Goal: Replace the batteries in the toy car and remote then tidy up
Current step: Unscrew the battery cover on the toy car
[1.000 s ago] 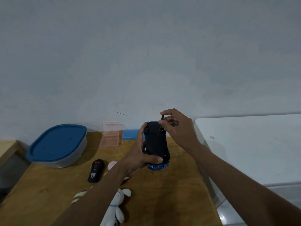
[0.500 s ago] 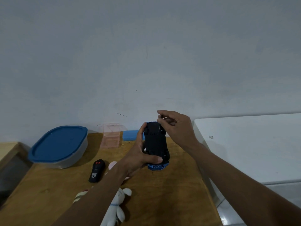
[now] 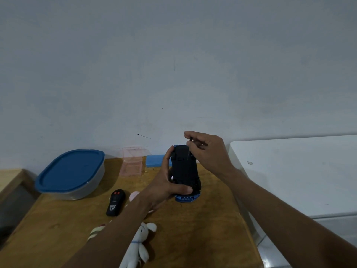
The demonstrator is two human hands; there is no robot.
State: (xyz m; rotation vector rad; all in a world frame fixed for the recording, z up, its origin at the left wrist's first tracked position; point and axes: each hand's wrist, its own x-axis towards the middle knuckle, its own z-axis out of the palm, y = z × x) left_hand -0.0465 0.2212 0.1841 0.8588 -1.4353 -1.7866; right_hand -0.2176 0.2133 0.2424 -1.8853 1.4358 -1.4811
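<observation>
The blue toy car [image 3: 185, 171] is held upside down above the wooden table [image 3: 202, 229], its black underside facing me. My left hand [image 3: 166, 185] grips it from the left, thumb across its near end. My right hand [image 3: 206, 149] pinches a thin dark screwdriver [image 3: 189, 149] whose tip stands on the far end of the underside. The black remote [image 3: 115, 202] with red buttons lies on the table to the left of the car.
A lidded blue-topped container [image 3: 71, 173] stands at the back left. An open clear pink case [image 3: 132, 161] and a blue block [image 3: 154, 161] lie against the wall. A white plush toy [image 3: 138, 246] lies near my left forearm. A white appliance top [image 3: 293, 175] adjoins the table on the right.
My right hand has shifted its fingers around the screwdriver at the car's far end. The car and my left hand have hardly moved.
</observation>
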